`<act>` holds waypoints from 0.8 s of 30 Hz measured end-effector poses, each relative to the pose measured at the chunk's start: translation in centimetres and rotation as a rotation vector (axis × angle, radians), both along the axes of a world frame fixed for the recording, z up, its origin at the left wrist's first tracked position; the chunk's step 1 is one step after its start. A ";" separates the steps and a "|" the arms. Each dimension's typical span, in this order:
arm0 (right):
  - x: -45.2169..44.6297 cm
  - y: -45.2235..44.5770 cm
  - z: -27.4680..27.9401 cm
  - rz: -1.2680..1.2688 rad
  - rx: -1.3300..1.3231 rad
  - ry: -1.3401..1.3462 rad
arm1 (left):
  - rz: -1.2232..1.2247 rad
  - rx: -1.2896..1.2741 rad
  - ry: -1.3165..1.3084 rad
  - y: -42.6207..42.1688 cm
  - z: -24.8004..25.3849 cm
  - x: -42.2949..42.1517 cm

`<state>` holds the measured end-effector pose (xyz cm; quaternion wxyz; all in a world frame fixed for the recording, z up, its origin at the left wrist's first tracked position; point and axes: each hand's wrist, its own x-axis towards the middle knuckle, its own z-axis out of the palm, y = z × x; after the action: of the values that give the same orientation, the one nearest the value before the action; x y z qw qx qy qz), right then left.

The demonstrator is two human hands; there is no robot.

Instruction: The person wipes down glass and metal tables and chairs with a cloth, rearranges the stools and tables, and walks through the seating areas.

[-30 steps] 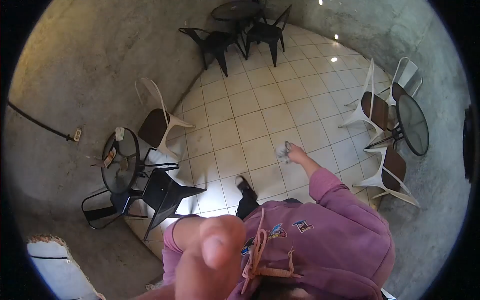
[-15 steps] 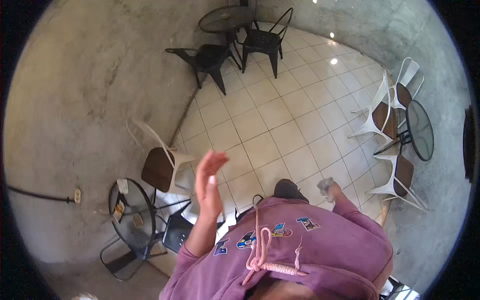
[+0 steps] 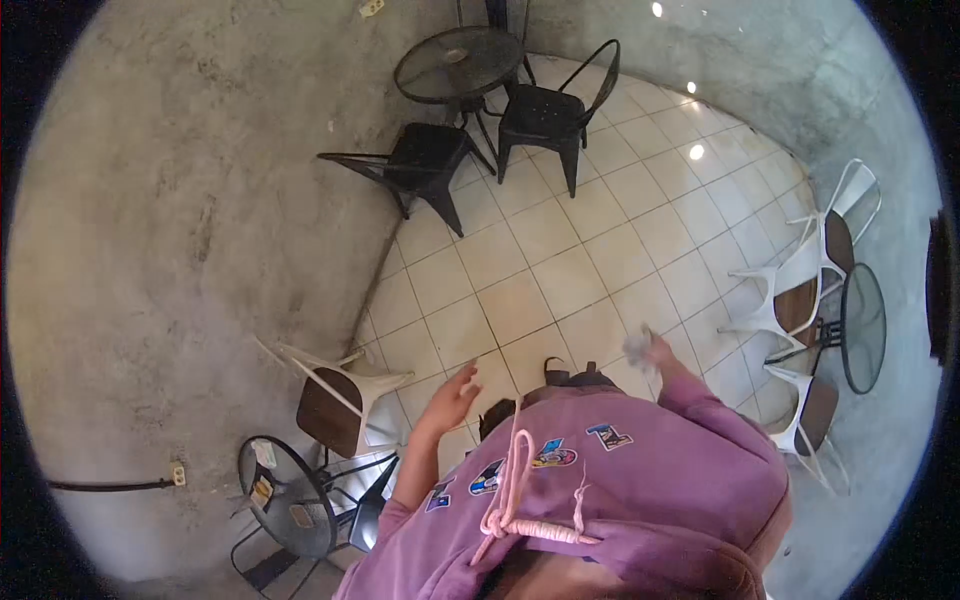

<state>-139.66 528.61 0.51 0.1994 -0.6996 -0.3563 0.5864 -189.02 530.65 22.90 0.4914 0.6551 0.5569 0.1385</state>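
Note:
My left hand (image 3: 452, 400) hangs in the air over the floor, its fingers extended and nothing in them. At my right side, my right hand (image 3: 657, 352) is closed on a small crumpled grey cloth (image 3: 637, 345), slightly blurred by motion. Both hands are out in front of my purple hoodie (image 3: 640, 470). The tiled floor (image 3: 535, 290) lies below them, and the cloth is held above it.
A white chair (image 3: 335, 405) and a round glass table (image 3: 300, 530) with small items on it stand at left. Black chairs (image 3: 545, 115) surround another round table (image 3: 455, 65) at the back. White chairs (image 3: 795, 300) and a glass table (image 3: 865, 330) line the right wall.
My left hand has come down and a little to the right. My right hand has moved slightly up and left with the cloth. The furniture sits lower in view as the camera tilts.

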 end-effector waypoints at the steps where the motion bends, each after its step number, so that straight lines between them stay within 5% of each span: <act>1: -2.5 5.4 6.1 0.169 0.231 -0.386 | 0.008 -0.009 -0.005 1.8 0.1 0.1; 2: -1.5 10.2 2.5 0.265 0.405 -0.594 | 0.117 -0.020 -0.017 3.7 0.3 0.0; 4: -3.5 19.8 6.6 0.048 0.163 -0.423 | 0.239 0.000 0.045 6.8 -0.3 -0.4; 7: -6.1 29.7 8.9 -0.003 0.357 -0.357 | 0.253 -0.125 0.091 10.5 -3.6 -2.3; 11: -7.0 39.4 -2.6 -0.022 0.763 0.127 | 0.233 -0.232 0.112 17.3 -8.4 -4.7; 13: -11.7 42.0 1.6 -0.160 0.498 -0.087 | 0.116 -0.273 0.214 22.0 -9.2 -5.4; 17: -13.2 45.9 1.4 -0.177 0.355 -0.083 | -0.027 -0.236 0.173 35.1 -7.0 -5.1; 19: -14.5 48.6 7.1 -0.141 0.411 -0.265 | -0.033 -0.116 0.188 41.8 -6.7 -4.8; 22: -12.4 54.4 7.9 -0.263 0.609 -0.339 | 0.004 -0.013 0.079 52.1 -3.9 -2.9; 24: -10.9 59.0 8.6 -0.391 0.628 -0.123 | -0.040 -0.002 0.092 58.6 -4.4 -1.9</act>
<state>-150.56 587.59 9.13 0.4907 -0.6930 -0.3897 0.3565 -190.93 589.26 18.53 0.4687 0.6714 0.5657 0.0977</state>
